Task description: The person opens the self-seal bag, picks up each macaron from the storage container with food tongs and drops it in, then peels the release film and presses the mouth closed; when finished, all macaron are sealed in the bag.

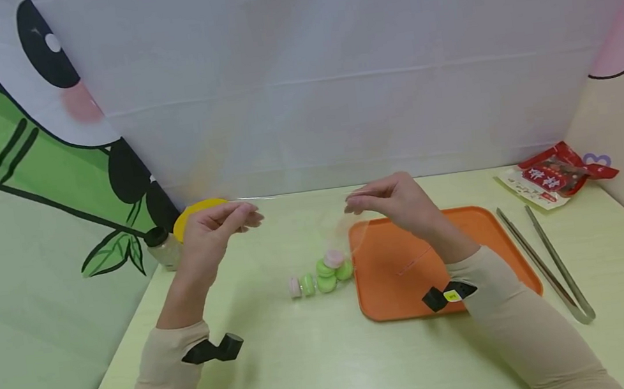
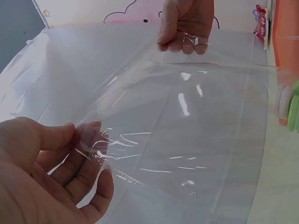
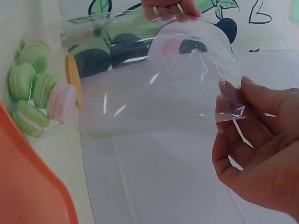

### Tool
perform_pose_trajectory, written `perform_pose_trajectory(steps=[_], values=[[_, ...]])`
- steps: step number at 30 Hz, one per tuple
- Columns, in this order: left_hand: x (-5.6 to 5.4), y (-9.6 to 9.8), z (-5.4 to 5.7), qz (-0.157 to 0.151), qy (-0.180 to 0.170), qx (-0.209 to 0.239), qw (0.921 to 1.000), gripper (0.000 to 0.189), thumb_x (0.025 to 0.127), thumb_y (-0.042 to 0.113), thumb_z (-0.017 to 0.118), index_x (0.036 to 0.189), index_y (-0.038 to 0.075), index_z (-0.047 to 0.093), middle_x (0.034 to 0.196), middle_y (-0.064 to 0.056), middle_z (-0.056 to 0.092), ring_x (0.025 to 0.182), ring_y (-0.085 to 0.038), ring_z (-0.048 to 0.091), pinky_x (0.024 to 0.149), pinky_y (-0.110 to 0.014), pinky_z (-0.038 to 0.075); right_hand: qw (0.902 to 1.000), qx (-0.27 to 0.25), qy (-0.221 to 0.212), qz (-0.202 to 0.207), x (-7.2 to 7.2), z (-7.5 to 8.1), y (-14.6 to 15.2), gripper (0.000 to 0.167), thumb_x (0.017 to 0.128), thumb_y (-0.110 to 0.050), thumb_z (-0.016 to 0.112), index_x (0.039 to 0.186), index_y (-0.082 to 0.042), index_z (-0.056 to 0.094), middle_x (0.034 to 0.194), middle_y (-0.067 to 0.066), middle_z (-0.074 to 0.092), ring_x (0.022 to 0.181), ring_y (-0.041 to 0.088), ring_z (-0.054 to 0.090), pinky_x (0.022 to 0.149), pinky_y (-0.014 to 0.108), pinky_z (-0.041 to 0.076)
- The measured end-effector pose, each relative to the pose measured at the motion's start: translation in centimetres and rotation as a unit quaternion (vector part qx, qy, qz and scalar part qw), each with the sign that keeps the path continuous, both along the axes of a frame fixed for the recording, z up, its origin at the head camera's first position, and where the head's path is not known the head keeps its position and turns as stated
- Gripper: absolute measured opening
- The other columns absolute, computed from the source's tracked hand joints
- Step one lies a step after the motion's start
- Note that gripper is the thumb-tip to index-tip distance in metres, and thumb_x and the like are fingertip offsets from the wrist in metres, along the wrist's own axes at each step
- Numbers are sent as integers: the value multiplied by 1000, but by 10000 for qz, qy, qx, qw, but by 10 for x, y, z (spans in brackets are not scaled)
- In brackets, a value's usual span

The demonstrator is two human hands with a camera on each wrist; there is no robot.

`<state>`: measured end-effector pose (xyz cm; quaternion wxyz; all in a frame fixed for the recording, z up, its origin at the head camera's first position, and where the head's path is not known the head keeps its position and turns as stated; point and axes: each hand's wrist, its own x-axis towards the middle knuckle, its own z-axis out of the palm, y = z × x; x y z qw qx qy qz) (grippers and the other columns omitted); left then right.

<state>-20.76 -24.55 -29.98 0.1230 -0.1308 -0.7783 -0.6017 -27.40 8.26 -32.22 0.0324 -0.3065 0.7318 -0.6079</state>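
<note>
A clear plastic bag is stretched between both hands above the table. My left hand pinches one corner of its upper edge between thumb and fingers. The opposite corner is pinched the same way by my right hand. At the bag's lower end lie several green macarons and pink macarons. The film seems to surround them in the right wrist view. Seen from the head, the green macarons cluster beside the tray, with a pink macaron on top.
An orange tray lies below my right forearm. Metal tongs rest to its right, with a red and white snack packet behind them. A dark-lidded jar and a yellow object stand at the left back. A printed cloth hangs behind.
</note>
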Motion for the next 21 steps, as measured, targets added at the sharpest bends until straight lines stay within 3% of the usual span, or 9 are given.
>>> perform_pose_trajectory(steps=[8, 14, 21], values=[[-1, 6, -1, 464, 527, 142, 9974, 25, 98, 13, 66, 105, -10, 73, 84, 1, 75, 79, -14, 72, 84, -26, 57, 9985, 26, -294, 468, 0, 3, 4, 22, 97, -14, 68, 113, -1, 75, 97, 13, 76, 89, 30, 73, 88, 47, 57], [2, 9, 0, 263, 702, 192, 9970, 24, 98, 11, 65, 106, -12, 71, 87, 0, 76, 83, -16, 73, 92, -27, 54, 9979, 254, -107, 592, -3, 9, 17, 20, 99, -13, 64, 116, -5, 72, 104, 12, 75, 101, 26, 70, 95, 43, 52], [14, 6, 10, 127, 952, 367, 9947, 22, 98, 6, 64, 104, -14, 70, 89, -4, 76, 80, -18, 73, 75, -29, 60, 9971, -183, 108, 725, 2, 15, 15, 17, 98, -6, 65, 113, -3, 73, 105, 15, 74, 97, 29, 71, 90, 39, 55]])
